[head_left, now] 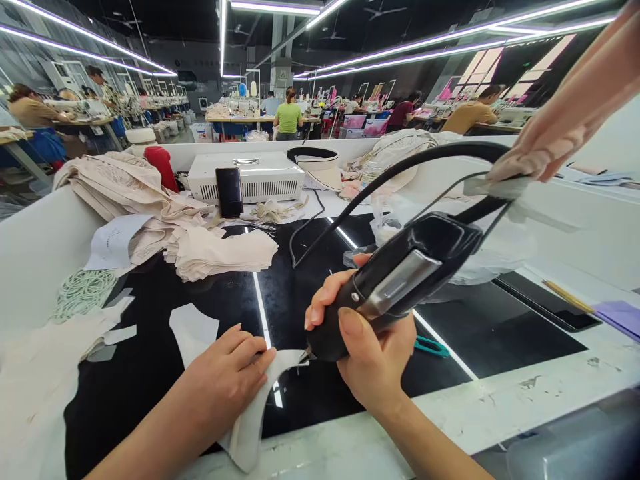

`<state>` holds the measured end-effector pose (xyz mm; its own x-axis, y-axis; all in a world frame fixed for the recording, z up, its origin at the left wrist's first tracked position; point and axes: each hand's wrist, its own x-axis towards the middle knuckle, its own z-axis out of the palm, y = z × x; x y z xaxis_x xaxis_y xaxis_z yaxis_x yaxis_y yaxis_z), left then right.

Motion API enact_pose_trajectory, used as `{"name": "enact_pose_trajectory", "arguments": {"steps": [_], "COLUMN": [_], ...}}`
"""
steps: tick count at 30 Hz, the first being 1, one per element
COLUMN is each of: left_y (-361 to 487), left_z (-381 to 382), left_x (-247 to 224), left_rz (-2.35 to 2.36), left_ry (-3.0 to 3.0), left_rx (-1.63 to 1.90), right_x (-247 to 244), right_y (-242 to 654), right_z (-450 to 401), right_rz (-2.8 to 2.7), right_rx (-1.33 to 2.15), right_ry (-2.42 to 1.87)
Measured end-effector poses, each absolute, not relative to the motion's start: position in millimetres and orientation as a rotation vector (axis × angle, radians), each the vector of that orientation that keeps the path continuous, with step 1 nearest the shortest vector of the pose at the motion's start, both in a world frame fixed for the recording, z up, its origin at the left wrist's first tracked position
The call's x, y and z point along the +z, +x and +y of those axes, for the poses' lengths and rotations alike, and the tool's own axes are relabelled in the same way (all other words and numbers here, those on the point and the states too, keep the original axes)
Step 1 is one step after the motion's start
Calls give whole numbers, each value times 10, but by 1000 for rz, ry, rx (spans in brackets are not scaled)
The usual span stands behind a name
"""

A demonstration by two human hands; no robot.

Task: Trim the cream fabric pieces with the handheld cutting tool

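Note:
My right hand (pixel 377 360) is wrapped round a black corded hand tool (pixel 400 280) with a silver metal plate along its side. The tool tilts down to the left. Its small metal tip meets the narrow end of a curved cream fabric piece (pixel 253 413). Palm down, my left hand (pixel 230 373) holds this piece with its fingers close together near the tip; its thumb is hidden. Beyond that hand lies a white cut piece (pixel 193 330) on the black glossy work surface (pixel 145 360). A teal thread snipper (pixel 431 346) is just right of my right hand.
Another person's blurred hand (pixel 540 143) reaches in at upper right by the tool's cable (pixel 425 157). A fabric stack (pixel 220 250), phone (pixel 229 193), white vented box (pixel 273 173) and elastic bands (pixel 83 293) lie around. A black flat object (pixel 545 300) is right.

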<state>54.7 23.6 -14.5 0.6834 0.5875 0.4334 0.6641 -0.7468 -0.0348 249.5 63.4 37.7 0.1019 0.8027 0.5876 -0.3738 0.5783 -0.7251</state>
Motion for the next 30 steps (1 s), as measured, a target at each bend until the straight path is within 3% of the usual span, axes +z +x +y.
{"name": "enact_pose_trajectory", "arguments": {"steps": [30], "left_y": [468], "left_z": [40], "left_x": [-92], "left_rz": [-1203], "left_ry": [-2783], "left_rx": [-408], "right_x": [464], "right_y": [2391], "right_z": [370], "right_rz": [-1153], "right_rx": [803], "right_ry": [-541]}}
